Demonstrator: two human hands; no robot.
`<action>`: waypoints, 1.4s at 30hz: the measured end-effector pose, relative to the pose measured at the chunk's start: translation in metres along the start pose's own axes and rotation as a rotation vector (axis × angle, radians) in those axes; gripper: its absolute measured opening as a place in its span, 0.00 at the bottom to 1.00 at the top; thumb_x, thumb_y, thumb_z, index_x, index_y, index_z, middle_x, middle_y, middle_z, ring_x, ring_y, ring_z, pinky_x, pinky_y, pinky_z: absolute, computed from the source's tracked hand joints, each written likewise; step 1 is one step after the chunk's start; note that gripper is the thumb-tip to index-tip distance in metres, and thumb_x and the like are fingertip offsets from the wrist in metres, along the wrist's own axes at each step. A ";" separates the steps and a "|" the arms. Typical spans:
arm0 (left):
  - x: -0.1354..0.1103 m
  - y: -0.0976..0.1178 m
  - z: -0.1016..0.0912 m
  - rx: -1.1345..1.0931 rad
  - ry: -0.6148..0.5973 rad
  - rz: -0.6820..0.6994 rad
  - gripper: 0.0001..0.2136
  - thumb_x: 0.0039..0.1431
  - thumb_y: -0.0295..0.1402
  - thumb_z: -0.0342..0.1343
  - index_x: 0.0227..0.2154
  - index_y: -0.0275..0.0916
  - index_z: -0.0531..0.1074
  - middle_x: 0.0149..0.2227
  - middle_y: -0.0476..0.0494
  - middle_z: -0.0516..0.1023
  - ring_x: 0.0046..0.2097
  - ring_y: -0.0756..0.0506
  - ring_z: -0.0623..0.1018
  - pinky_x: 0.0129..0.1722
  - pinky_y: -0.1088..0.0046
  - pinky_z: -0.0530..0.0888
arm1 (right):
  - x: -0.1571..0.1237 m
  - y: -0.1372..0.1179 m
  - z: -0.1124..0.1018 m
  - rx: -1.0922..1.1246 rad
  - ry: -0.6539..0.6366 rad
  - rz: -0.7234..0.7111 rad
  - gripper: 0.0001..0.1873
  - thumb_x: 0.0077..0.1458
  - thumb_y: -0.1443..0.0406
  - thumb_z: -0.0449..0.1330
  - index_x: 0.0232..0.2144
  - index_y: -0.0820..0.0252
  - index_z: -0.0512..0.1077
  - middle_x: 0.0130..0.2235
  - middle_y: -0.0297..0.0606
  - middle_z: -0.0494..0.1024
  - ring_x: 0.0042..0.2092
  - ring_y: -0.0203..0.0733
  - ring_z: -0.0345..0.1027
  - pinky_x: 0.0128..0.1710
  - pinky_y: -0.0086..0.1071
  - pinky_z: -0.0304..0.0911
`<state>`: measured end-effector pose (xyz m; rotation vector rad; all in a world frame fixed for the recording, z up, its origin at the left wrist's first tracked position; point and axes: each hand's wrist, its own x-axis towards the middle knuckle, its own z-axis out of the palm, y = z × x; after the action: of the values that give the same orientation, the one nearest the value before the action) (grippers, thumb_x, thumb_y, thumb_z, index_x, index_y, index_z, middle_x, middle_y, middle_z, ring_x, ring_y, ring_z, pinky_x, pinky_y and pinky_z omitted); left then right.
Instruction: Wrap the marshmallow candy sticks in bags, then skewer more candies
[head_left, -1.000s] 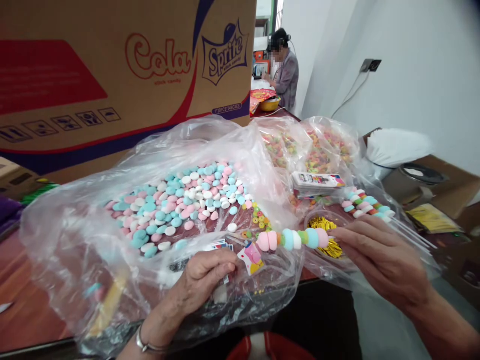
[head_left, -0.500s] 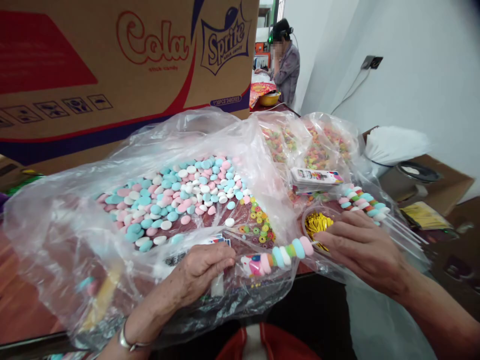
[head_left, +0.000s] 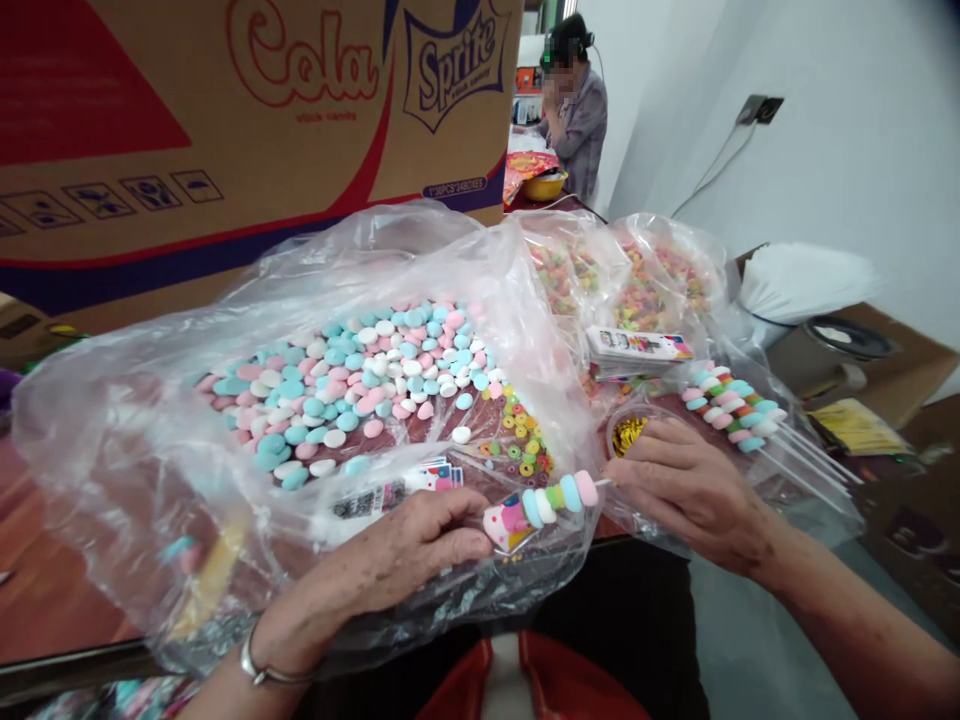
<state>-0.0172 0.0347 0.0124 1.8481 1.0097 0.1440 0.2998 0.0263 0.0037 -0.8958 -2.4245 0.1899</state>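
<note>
Between my two hands lies a candy skewer [head_left: 553,503], its pink, blue, white and green pieces threaded in a row. A clear wrapper with a pink and white printed end [head_left: 505,524] covers its left part. My left hand [head_left: 427,545] pinches that printed end between thumb and fingers. With fingertips closed on the bare stick [head_left: 604,483], my right hand [head_left: 694,490] holds the skewer's other end. Right behind the right hand's fingers is a small cup of gold twist ties [head_left: 627,434], partly hidden by them. Printed cards [head_left: 401,492] lie under plastic behind my left hand.
Loose pastel candies [head_left: 360,375] and ring candies [head_left: 525,435] lie on a clear plastic sheet [head_left: 112,400]. Finished skewers [head_left: 731,405] rest at right by a card stack [head_left: 637,345]. A large carton [head_left: 315,190] stands behind; another person [head_left: 581,120] sits farther back.
My left hand has moved right and slightly down, its fingers now on the printed end. The skewer and my right hand have shifted left, and the hand covers more of the cup.
</note>
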 end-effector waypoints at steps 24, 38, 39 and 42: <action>0.015 0.016 0.067 -0.775 -0.019 -0.132 0.07 0.56 0.35 0.58 0.35 0.38 0.69 0.32 0.46 0.77 0.29 0.50 0.75 0.26 0.78 0.67 | 0.045 -0.012 0.022 0.044 -0.342 -0.270 0.14 0.64 0.64 0.51 0.27 0.59 0.69 0.28 0.33 0.69 0.33 0.39 0.54 0.38 0.36 0.47; 0.013 0.019 0.079 -0.862 0.182 -0.194 0.13 0.59 0.43 0.56 0.31 0.37 0.69 0.24 0.49 0.75 0.21 0.53 0.71 0.20 0.80 0.67 | 0.053 -0.015 0.031 0.017 -0.267 -0.158 0.12 0.65 0.62 0.51 0.40 0.64 0.71 0.39 0.44 0.74 0.42 0.45 0.63 0.45 0.39 0.61; 0.013 0.021 0.077 -0.886 0.204 -0.220 0.15 0.59 0.45 0.54 0.30 0.37 0.70 0.24 0.49 0.76 0.19 0.53 0.70 0.19 0.80 0.66 | 0.054 -0.014 0.030 0.015 -0.227 -0.125 0.14 0.65 0.62 0.51 0.44 0.66 0.70 0.41 0.46 0.74 0.44 0.46 0.64 0.46 0.41 0.62; 0.015 0.023 0.074 -0.959 0.318 -0.270 0.16 0.58 0.47 0.54 0.28 0.37 0.70 0.22 0.48 0.77 0.19 0.52 0.71 0.18 0.79 0.68 | 0.055 -0.017 0.030 0.034 -0.183 -0.112 0.16 0.66 0.66 0.47 0.51 0.69 0.66 0.46 0.50 0.75 0.48 0.48 0.67 0.48 0.44 0.65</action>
<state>0.0429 -0.0111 -0.0112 0.8217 1.1196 0.6497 0.2394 0.0498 0.0075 -0.7541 -2.6241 0.2819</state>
